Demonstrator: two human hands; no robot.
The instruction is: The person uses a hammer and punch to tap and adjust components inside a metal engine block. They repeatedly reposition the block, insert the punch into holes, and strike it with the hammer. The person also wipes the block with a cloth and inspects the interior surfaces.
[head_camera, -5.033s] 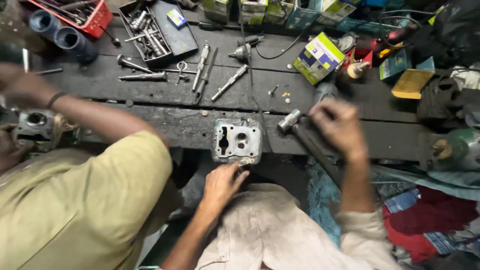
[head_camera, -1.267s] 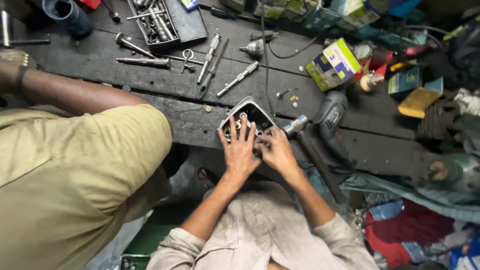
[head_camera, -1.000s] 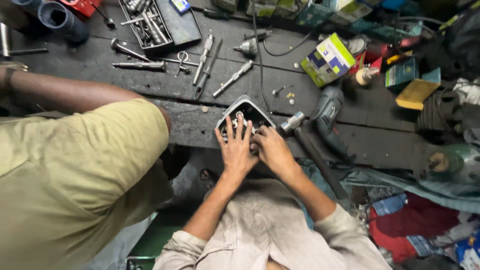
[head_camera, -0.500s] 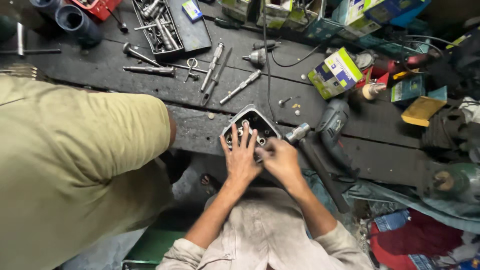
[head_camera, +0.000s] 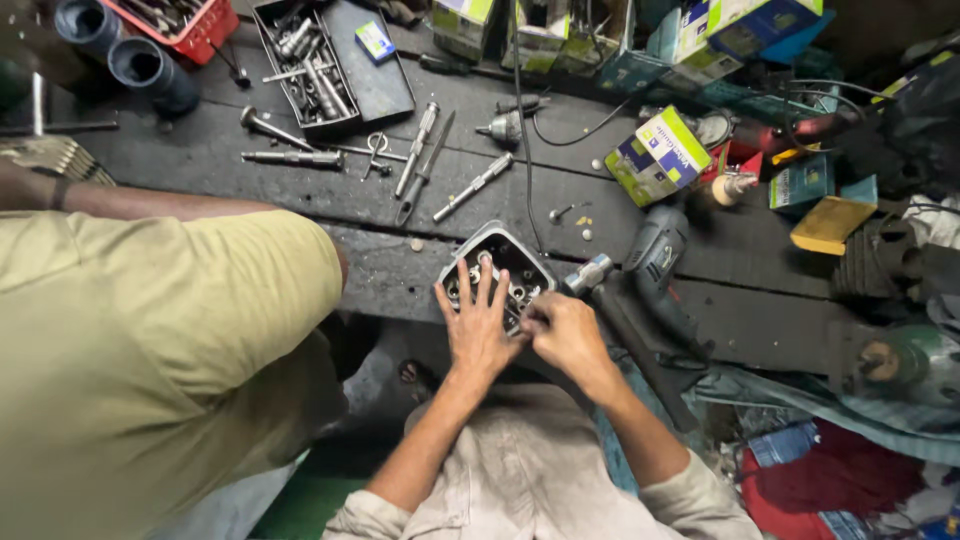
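Note:
A grey metal engine cylinder head (head_camera: 500,255) rests tilted at the near edge of the dark workbench (head_camera: 400,280). My left hand (head_camera: 478,320) lies spread over its open face, fingers apart, pressing on it. My right hand (head_camera: 562,335) is at the part's right side, with fingers curled on its lower right corner; what they pinch is hidden. A hammer-like tool (head_camera: 600,290) lies just right of my right hand.
A person in an olive shirt (head_camera: 150,360) leans in at the left, an arm stretched along the bench. Wrenches and screwdrivers (head_camera: 425,150), a black tray of sockets (head_camera: 310,75), a power drill (head_camera: 655,260), cardboard boxes (head_camera: 658,155) and cloth rags (head_camera: 840,470) crowd the bench.
Five seconds ago the cylinder head lay flat with my hands apart from it. Both hands have since come onto it and tilted it; in the last second they barely moved.

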